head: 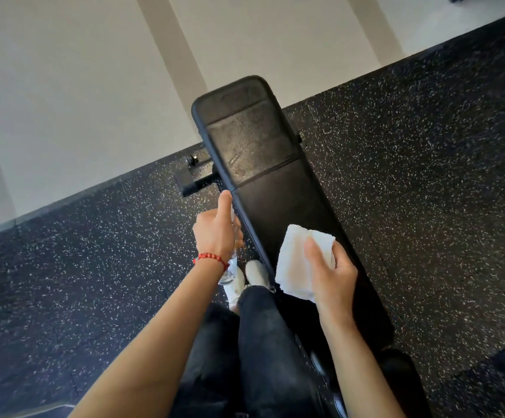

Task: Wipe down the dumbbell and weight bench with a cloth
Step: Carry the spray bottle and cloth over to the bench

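Hands positioned at the weight bench (263,188), cloth and bottle in hand.

The right hand (331,268) grips the folded white cloth (295,260) with curled fingers, thumb on top, over the near half of the bench pad. The left hand (216,229), at the bench's left edge, holds a clear spray bottle (230,271) with curled fingers, one finger extended forward. No dumbbell is identifiable.

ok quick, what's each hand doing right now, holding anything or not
Left hand: grips a clear spray bottle, one finger up on its top.
Right hand: holds the folded white cloth over the black bench.
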Demonstrator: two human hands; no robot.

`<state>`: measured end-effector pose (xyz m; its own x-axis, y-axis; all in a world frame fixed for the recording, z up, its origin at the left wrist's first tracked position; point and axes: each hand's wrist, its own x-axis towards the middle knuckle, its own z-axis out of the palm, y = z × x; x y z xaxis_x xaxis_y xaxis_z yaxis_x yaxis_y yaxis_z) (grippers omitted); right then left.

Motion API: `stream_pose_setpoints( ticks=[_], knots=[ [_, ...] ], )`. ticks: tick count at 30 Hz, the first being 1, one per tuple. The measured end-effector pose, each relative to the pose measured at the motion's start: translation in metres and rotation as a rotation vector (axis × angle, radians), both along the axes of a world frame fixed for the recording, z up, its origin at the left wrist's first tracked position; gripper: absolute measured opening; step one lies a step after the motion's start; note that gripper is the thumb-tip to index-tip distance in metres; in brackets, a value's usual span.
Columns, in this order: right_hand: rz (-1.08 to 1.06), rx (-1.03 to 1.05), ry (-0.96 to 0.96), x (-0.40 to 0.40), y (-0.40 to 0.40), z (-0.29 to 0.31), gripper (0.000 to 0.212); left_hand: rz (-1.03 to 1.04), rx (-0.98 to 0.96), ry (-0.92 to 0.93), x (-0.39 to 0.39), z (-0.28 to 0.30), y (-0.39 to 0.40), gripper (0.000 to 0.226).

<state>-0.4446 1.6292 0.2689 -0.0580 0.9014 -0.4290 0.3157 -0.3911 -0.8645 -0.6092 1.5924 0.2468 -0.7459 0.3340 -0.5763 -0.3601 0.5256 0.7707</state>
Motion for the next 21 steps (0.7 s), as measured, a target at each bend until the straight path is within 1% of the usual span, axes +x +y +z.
stream_pose_setpoints(
  ticks=[2,4,8,11,15,18,21],
  knots=[
    [0.009,0.010,0.005,-0.015,0.012,0.001,0.009,0.009,0.004,-0.017,-0.014,0.002,0.009,0.062],
    [0.026,0.014,0.010,-0.029,0.026,0.000,0.002,0.019,0.007,-0.019,-0.027,0.003,0.018,0.059],
    [0.065,0.048,-0.004,-0.062,0.057,-0.003,0.012,0.030,0.016,-0.008,-0.060,0.009,0.036,0.053],
    [0.106,0.063,0.000,-0.093,0.080,0.000,0.007,0.076,0.022,0.002,-0.084,0.012,0.047,0.048],
    [0.171,0.050,0.008,-0.134,0.104,0.002,0.005,0.145,0.056,-0.019,-0.114,0.017,0.058,0.060],
    [0.233,0.048,0.007,-0.167,0.117,0.003,0.002,0.171,0.049,0.013,-0.138,0.020,0.057,0.070],
    [0.311,0.058,0.004,-0.202,0.121,0.006,0.008,0.225,0.039,0.034,-0.163,0.025,0.048,0.074]
  ],
)
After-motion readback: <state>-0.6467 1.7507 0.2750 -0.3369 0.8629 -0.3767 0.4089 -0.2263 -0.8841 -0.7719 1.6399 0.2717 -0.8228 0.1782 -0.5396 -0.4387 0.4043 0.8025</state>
